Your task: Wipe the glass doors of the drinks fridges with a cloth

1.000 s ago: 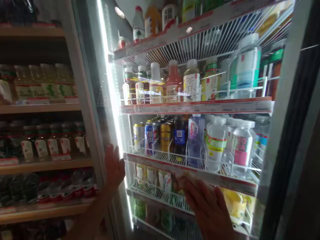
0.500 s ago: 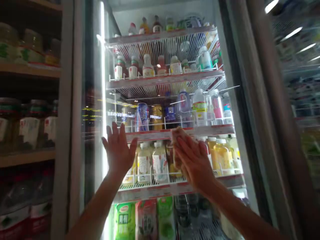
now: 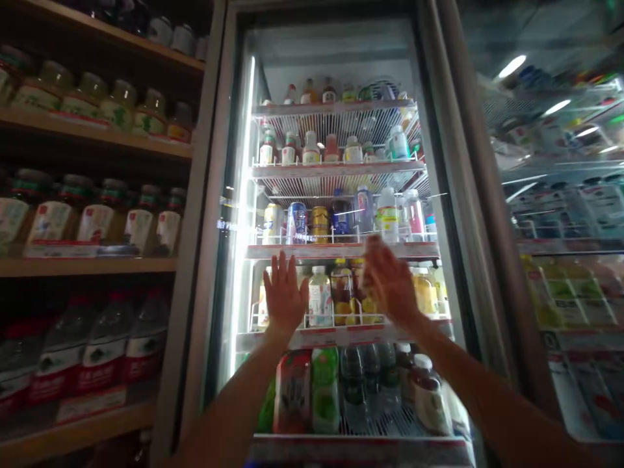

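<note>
My left hand (image 3: 286, 296) is raised flat with its fingers spread, in front of the glass door (image 3: 336, 49) of a lit drinks cooler. Whether its palm touches the glass is hard to tell. My right hand (image 3: 390, 286) is up in front of the door too, a little farther right, and smeared by motion. A pale cloth (image 3: 366, 272) shows faintly under its fingers, mostly hidden by the hand. Behind the glass between both hands stand a white-labelled bottle (image 3: 320, 297) and a dark bottle with a yellow cap (image 3: 342, 286).
Cans (image 3: 297, 223) and bottles fill the cooler's wire shelves. To the left, a wooden shelf (image 3: 88, 266) carries jars and bottles. The door's metal frame (image 3: 475, 195) runs down on the right, beside another glass-fronted cooler (image 3: 565, 247).
The view has pulled back and swung left, so more of the left shelves and right cooler show. The left hand stays flat and raised. The right hand has shifted with the cloth, now less visible.
</note>
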`<state>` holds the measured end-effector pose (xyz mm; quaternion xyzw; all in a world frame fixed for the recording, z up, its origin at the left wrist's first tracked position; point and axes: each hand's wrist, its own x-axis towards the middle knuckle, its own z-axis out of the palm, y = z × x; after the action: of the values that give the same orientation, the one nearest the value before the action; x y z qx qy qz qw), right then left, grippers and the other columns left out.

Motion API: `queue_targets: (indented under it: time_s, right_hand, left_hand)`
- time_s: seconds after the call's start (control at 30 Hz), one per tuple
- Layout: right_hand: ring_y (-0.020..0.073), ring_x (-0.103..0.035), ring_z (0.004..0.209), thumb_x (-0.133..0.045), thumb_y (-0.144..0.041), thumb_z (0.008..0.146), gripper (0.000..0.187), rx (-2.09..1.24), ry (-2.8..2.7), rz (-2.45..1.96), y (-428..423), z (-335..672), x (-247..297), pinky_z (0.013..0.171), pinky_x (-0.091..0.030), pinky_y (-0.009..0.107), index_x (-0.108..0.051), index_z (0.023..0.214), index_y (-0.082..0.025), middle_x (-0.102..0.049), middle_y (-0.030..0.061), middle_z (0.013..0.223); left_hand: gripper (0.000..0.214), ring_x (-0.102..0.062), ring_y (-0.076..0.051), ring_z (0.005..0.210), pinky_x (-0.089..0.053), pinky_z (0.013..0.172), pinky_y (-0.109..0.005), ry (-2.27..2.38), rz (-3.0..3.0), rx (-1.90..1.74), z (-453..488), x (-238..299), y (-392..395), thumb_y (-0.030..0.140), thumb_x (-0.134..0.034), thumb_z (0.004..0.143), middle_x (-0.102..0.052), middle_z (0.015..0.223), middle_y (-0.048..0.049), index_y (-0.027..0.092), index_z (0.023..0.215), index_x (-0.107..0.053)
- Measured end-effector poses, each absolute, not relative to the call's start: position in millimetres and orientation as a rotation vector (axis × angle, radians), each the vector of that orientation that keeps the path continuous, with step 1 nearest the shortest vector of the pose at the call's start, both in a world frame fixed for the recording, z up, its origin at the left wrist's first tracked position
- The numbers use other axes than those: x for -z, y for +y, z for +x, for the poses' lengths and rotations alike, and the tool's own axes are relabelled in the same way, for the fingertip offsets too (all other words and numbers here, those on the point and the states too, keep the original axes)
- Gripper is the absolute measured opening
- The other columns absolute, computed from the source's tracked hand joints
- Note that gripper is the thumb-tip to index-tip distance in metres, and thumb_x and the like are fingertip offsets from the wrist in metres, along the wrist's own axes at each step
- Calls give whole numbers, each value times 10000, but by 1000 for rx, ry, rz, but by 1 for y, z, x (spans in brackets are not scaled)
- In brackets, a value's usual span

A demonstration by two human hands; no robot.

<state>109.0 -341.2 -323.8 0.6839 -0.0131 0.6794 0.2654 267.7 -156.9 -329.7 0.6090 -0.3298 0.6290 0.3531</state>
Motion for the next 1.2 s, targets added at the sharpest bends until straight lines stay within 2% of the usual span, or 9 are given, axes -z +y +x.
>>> queue_targets:
  time_s: [0.1, 0.23, 0.43, 0.53, 0.67, 0.87, 1.0, 1.1, 1.2]
  right_hand:
    - [350, -261, 1366, -355, -259, 889, 546, -2149, -264, 1684, -378, 85, 326, 994, -293, 610, -313, 1430, -200, -331, 133, 1479]
    - [272, -219, 1399, -361, -249, 890, 557, -1992, -173, 1835, -347, 111, 360, 1056, -301, 517, -284, 1441, -230, -333, 75, 1486]
    - [199, -250, 1392, -384, -213, 883, 530, -1853, 140, 1996, -321, 119, 391, 1108, -271, 444, -339, 1407, -148, -475, 105, 1388]
    - [217, -305, 1370, -394, -257, 886, 487, -1921, 119, 1921, -364, 77, 386, 1109, -244, 487, -398, 1370, -197, -492, 91, 1374]
    - [270, -288, 1375, -365, -318, 896, 504, -2149, -232, 1788, -422, 40, 377, 1088, -265, 518, -417, 1360, -127, -431, 167, 1409]
    - [239, -352, 1346, -346, -274, 896, 536, -2361, -94, 1639, -450, 38, 381, 1080, -337, 424, -351, 1412, -126, -413, 167, 1422]
    - [254, -328, 1357, -310, -253, 905, 536, -2334, -51, 1666, -444, 36, 383, 1094, -314, 437, -340, 1411, -80, -394, 196, 1426]
    - [251, -339, 1351, -280, -308, 916, 557, -2294, -55, 1717, -439, 36, 381, 1091, -317, 423, -310, 1424, -82, -392, 193, 1429]
    - [254, -349, 1345, -294, -337, 915, 569, -2328, -22, 1711, -439, 36, 381, 1090, -320, 425, -304, 1430, -96, -394, 184, 1430]
  left_hand:
    - [538, -161, -283, 1407, -144, 1130, -547, -826, 1602, -1550, 264, 333, -160, 343, -370, 897, -285, 1486, -156, 120, 1386, -348]
    - [495, -146, -295, 1411, -117, 1119, -595, -760, 1518, -1385, 235, 337, -180, 300, -385, 881, -291, 1487, -147, 131, 1346, -404]
    - [406, -319, -164, 1357, -272, 1131, -429, -1478, 1265, -1255, 172, 352, -236, 293, -314, 919, -488, 1375, -81, 188, 1282, -463]
    - [461, -205, -205, 1404, -247, 1139, -473, -1400, 1250, -1321, 167, 357, -256, 319, -350, 914, -402, 1432, -133, 136, 1336, -386]
    - [463, -91, -260, 1423, -233, 1133, -533, -1237, 1299, -1428, 153, 357, -287, 249, -376, 891, -347, 1454, -175, 93, 1327, -382]
    - [506, -142, -216, 1416, -278, 1131, -400, -1710, 1258, -1575, 118, 352, -327, 235, -377, 856, -348, 1467, -102, 99, 1344, -377]
    - [617, -208, -239, 1402, -223, 1141, -425, -1513, 1407, -1597, 167, 330, -271, 410, -421, 855, -341, 1466, -145, 113, 1384, -314]
    - [582, -170, -244, 1411, -144, 1155, -465, -1178, 1498, -1610, 200, 321, -236, 340, -362, 870, -315, 1478, -151, 103, 1397, -292]
    - [567, -175, -258, 1408, -183, 1143, -473, -1146, 1438, -1656, 183, 329, -260, 289, -335, 863, -337, 1461, -177, 42, 1373, -315]
